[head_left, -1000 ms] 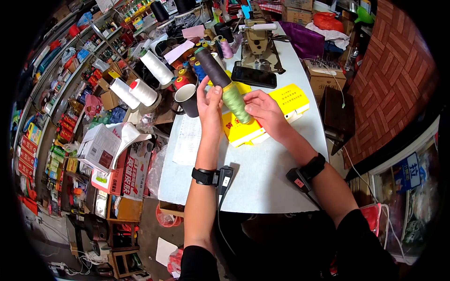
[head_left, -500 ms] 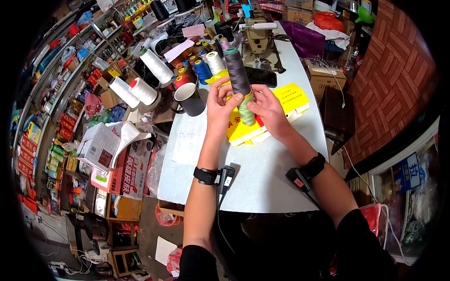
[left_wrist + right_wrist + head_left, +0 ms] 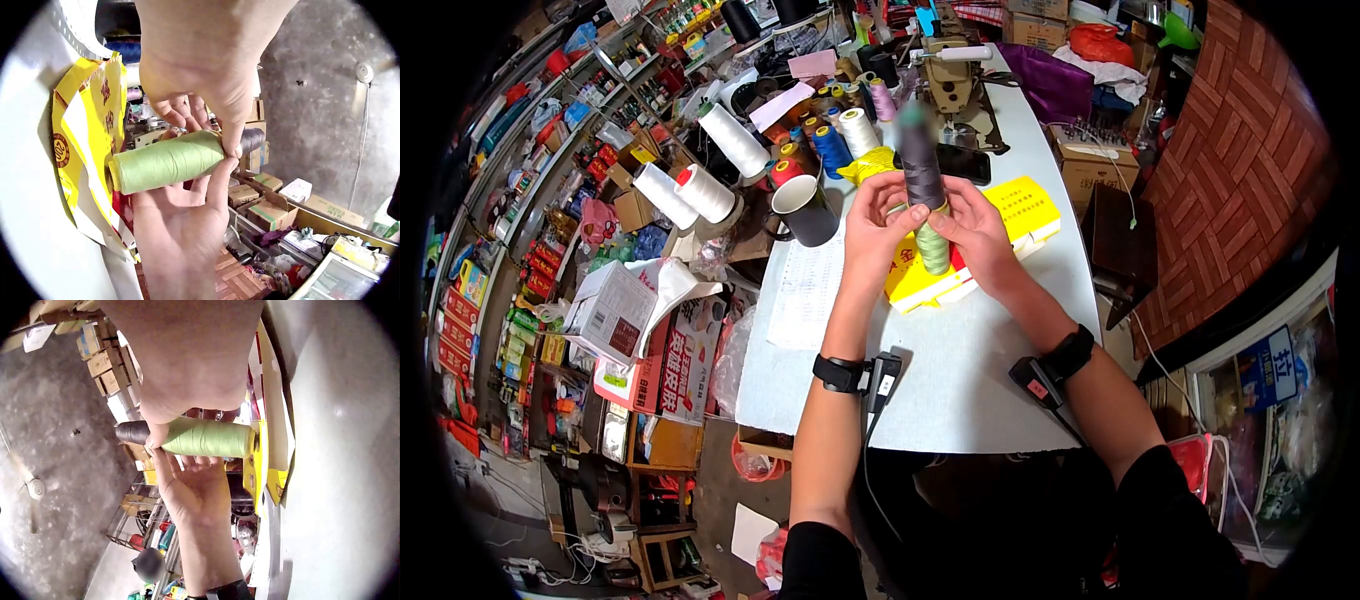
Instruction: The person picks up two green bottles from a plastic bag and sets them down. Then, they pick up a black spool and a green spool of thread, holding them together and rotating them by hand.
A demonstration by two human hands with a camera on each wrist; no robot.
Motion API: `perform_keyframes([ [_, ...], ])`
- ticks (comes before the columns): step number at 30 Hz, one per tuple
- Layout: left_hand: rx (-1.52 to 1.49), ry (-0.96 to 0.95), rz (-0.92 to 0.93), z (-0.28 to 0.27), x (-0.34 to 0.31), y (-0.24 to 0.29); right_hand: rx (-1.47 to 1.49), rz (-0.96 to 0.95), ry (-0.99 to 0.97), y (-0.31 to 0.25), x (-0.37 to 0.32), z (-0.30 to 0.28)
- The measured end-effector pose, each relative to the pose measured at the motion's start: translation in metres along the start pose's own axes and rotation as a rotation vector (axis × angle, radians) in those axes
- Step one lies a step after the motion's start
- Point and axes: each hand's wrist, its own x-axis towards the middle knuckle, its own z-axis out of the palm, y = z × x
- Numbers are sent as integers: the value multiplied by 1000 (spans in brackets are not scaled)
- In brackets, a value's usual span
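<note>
A dark grey thread cone (image 3: 921, 168) sits end to end on a light green thread cone (image 3: 933, 252), the pair standing nearly upright over the yellow box (image 3: 1020, 212). My left hand (image 3: 875, 228) grips them from the left near the joint, my right hand (image 3: 983, 240) from the right. In the left wrist view both thumbs meet by the top of the green cone (image 3: 169, 164), fingers curling behind it. The green cone's yellow base rim shows close to the yellow packaging (image 3: 262, 469) in the right wrist view.
A dark mug (image 3: 808, 220) stands left of the hands by a printed sheet (image 3: 802, 300). Behind are blue (image 3: 832, 152) and white thread spools (image 3: 859, 132), a black phone (image 3: 963, 165) and a sewing machine (image 3: 952, 85). Large white cones (image 3: 733, 143) stand at left.
The joined cones have swung from leaning left to nearly upright. My left hand has shifted right and its thumb now meets the right one at the joint.
</note>
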Motion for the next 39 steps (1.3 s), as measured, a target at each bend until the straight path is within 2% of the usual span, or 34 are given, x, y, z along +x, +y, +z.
perform_keyframes([
  [17, -32, 28, 19, -4, -1, 2, 45, 45, -58, -9, -3, 8],
  [20, -265, 31, -123, -5, -2, 8, 114, 127, -136, -13, -4, 7],
  [21, -193, 39, -63, -1, -3, 11, 149, 156, -171, -13, -4, 6],
  [24, -246, 103, -3, -6, 3, 4, 227, 231, -270, -14, -4, 8],
  [29, -283, 178, -63, -9, 1, 8, 264, 309, -392, -13, -7, 11],
  [35, -311, 94, -7, -13, 0, 8, 275, 316, -467, -16, -9, 13],
  [39, -341, 107, 6, -11, -1, 9, 276, 329, -477, -15, -11, 12],
])
